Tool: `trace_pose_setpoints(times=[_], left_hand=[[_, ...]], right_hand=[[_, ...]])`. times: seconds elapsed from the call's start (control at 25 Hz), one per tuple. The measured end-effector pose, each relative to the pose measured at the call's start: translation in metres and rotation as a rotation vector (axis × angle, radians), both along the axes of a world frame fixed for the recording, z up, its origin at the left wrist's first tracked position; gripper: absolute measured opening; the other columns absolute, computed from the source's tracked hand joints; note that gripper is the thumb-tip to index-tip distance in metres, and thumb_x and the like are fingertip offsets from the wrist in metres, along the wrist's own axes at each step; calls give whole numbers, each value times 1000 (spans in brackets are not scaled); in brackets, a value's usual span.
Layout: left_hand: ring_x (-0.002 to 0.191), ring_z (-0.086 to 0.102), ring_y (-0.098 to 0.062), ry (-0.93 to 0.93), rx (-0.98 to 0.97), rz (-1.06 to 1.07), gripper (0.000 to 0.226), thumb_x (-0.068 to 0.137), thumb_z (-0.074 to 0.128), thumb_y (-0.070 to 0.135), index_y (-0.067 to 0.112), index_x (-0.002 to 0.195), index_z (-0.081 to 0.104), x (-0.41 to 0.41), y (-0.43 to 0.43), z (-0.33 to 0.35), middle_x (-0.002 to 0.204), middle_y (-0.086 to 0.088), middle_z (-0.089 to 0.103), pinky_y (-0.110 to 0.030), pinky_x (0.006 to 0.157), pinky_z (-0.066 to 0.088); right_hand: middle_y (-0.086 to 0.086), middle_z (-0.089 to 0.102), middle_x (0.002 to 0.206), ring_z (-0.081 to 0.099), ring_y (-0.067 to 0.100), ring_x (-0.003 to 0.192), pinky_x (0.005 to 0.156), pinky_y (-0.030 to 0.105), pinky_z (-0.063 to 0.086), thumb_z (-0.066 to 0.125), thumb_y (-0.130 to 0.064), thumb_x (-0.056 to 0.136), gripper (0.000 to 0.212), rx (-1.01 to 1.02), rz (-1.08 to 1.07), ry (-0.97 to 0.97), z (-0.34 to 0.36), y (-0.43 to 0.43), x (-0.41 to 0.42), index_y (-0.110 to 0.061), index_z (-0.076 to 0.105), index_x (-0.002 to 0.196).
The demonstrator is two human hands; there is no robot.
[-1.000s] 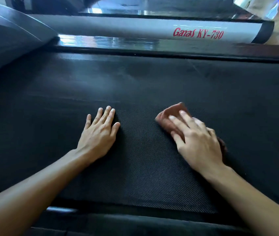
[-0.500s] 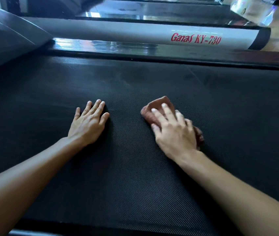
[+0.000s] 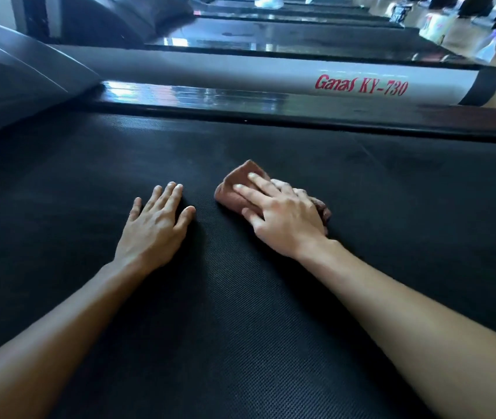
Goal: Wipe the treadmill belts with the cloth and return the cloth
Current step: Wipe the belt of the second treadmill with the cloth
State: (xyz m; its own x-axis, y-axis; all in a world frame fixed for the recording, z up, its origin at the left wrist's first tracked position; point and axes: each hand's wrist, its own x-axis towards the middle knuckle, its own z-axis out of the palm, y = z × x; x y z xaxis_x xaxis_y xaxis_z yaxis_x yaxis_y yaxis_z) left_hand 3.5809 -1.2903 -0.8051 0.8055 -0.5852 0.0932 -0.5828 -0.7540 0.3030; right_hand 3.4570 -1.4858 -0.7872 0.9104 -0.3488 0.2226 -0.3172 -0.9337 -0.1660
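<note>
A black textured treadmill belt (image 3: 271, 328) fills most of the view. A folded reddish-brown cloth (image 3: 234, 184) lies on it near the middle. My right hand (image 3: 283, 213) presses flat on the cloth, fingers straight and spread, covering most of it. My left hand (image 3: 156, 225) rests flat on the bare belt just left of the cloth, fingers straight, holding nothing.
The belt's glossy dark side rail (image 3: 240, 101) runs along the far edge. Beyond it lies a grey side rail (image 3: 240, 74) marked "Ganas KY-730" and more treadmills. A dark motor cover (image 3: 13, 86) rises at the left. A person's white shoes (image 3: 267, 0) show at the top.
Both hands have slid farther across the belt toward the far rail, the right hand pushing the cloth along. The view has tilted up, showing more treadmills behind.
</note>
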Motion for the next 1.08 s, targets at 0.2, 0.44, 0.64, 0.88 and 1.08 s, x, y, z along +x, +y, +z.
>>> trace_pose_setpoints(times=[0.2,0.44,0.64,0.88,1.08], left_hand=[[148,-3,-7,-39,38,40,63,99,23,53,23,154,15,4,0,-3,162,10,4,-39,121,-3],[147,-4,-4,-43,18,-9,64,99,24,54,24,155,14,3,-4,1,161,11,5,-38,121,-4],[147,-5,-4,-59,19,-14,64,98,22,54,25,155,12,0,-3,2,161,12,3,-38,121,-4],[147,-6,-3,-66,34,-9,65,98,19,56,27,155,12,0,-4,3,161,13,3,-38,121,-3],[146,-8,-1,-84,38,-4,83,81,-2,66,28,154,10,0,-3,2,160,16,0,-36,121,-4]], right_hand=[[-4,16,162,29,29,138,109,48,23,36,-43,100,51,42,-481,78,-3,-44,41,-39,27,150],[-20,18,159,25,16,143,113,45,22,37,-53,98,48,-25,198,80,5,-18,81,-51,29,145],[-5,14,162,27,29,139,109,49,20,34,-43,100,50,56,-423,98,-3,-60,107,-40,26,149],[-14,20,160,30,22,141,111,47,27,39,-49,98,49,-91,138,44,5,-56,133,-47,31,146],[0,20,160,30,34,136,107,50,22,39,-33,97,49,36,-588,74,-1,-95,151,-33,33,146]])
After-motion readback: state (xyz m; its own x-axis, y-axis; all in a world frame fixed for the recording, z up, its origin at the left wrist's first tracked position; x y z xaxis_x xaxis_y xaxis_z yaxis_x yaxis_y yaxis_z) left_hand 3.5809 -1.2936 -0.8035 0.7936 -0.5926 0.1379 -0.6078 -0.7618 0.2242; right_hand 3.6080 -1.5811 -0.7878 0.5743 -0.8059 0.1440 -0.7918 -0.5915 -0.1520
